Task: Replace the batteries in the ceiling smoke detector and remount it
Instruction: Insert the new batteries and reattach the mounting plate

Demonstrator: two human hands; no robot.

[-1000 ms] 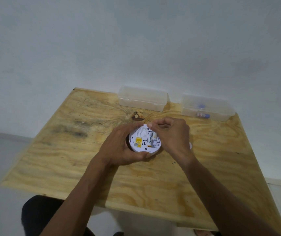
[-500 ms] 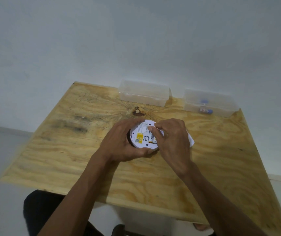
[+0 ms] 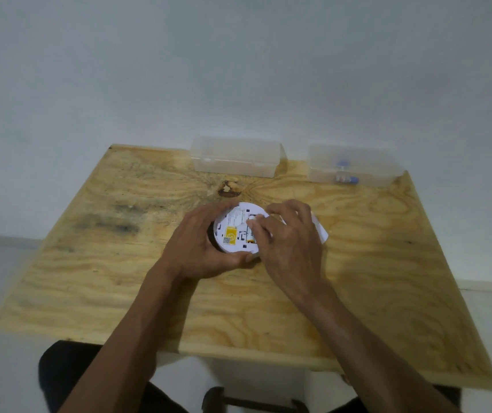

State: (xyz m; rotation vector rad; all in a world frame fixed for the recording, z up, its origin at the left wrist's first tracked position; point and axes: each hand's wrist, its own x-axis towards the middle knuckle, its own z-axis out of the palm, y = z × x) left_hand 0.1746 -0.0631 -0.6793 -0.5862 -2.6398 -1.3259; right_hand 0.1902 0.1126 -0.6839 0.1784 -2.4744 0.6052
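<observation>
Left hand [image 3: 200, 248] curled round the white smoke detector [image 3: 235, 231], gripping its rim, back side up on the plywood table [image 3: 119, 263]. Right hand [image 3: 286, 245] over the detector's right half, thumb pressing on a battery [image 3: 250, 234] in the open compartment, fingers bent. Yellow label [image 3: 230, 234] between the two hands. White cover piece [image 3: 320, 231] partly hidden behind the right hand. Beyond both hands, two clear plastic boxes [image 3: 235, 159], apart; right one [image 3: 355, 169] containing small blue-tipped items
</observation>
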